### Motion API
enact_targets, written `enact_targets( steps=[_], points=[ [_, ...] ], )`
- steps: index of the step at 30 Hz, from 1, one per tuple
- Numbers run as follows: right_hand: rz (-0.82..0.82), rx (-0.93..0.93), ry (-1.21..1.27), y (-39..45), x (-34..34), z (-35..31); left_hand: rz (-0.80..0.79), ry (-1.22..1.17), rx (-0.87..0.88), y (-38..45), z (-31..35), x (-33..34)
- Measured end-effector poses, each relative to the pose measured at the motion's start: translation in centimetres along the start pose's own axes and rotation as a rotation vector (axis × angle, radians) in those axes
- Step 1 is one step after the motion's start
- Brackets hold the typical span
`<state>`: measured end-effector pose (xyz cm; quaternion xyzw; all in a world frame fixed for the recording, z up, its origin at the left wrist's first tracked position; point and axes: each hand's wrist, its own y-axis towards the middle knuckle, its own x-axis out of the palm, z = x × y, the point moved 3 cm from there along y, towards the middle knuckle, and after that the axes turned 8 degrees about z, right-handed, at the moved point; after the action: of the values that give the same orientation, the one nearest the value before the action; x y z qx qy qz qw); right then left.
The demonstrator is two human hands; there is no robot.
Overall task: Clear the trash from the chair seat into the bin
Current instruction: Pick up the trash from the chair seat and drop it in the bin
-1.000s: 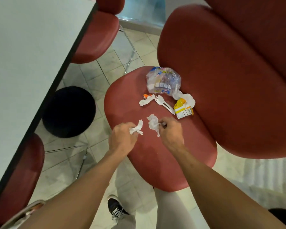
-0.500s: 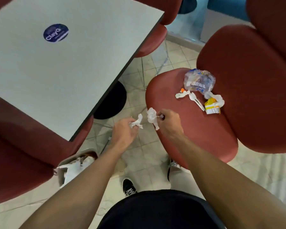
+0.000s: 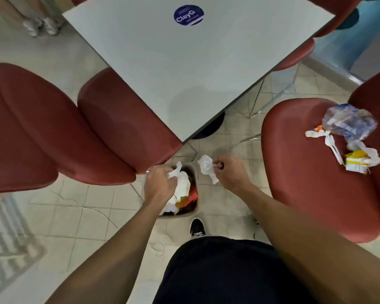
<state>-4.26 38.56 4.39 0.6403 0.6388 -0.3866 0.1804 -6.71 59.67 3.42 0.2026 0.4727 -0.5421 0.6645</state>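
The left hand hangs directly over the bin, its fingers pinching a crumpled white napkin that sticks up from the grip. The right hand is just beside the bin, over the floor tiles, with its fingers pinching a 2nd crumpled napkin by one edge so that the wad dangles toward the bin's right rim. The bin stands on the floor between 2 red chairs, near the corner of the table, and already holds white paper and something orange. The rest of the trash lies on the chair seat to the right, well apart from the bin: a crumpled clear plastic bag, a white plastic fork, a small torn white scrap with an orange bit, and a yellow and white wrapper. Both napkins look very light and soft, so a loose pinch is enough, and they will likely flutter on release; the right one probably needs to come further over the opening first. The bag should be springy and slippery, best gathered in a full fist. The fork is stiff and thin, easiest to take by the handle. The wrapper and scrap could be swept together and pinched as 1 bundle.
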Motion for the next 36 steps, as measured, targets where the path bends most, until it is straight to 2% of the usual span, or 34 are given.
enact_targets(
  steps=[8,14,20,28,36],
  points=[
    [-0.112,-0.036,-0.124,-1.0,6.1,-3.4,0.009,-0.04,-0.22,0.1,-8.2,-0.3],
    [-0.165,-0.016,-0.109,-1.0,9.1,-4.5,0.03,-0.057,-0.23,0.9,-9.6,1.0],
    [-0.205,-0.077,-0.216,-0.4,10.0,-5.6,-0.007,-0.042,-0.251,1.3,-10.3,2.0],
    [-0.146,0.05,-0.222,0.8,7.8,-3.5,0.019,-0.017,-0.153,1.5,-8.5,1.3],
    [-0.125,0.131,-0.142,1.3,4.1,-0.1,-0.105,-0.016,0.051,0.9,-2.5,3.2]
  ],
)
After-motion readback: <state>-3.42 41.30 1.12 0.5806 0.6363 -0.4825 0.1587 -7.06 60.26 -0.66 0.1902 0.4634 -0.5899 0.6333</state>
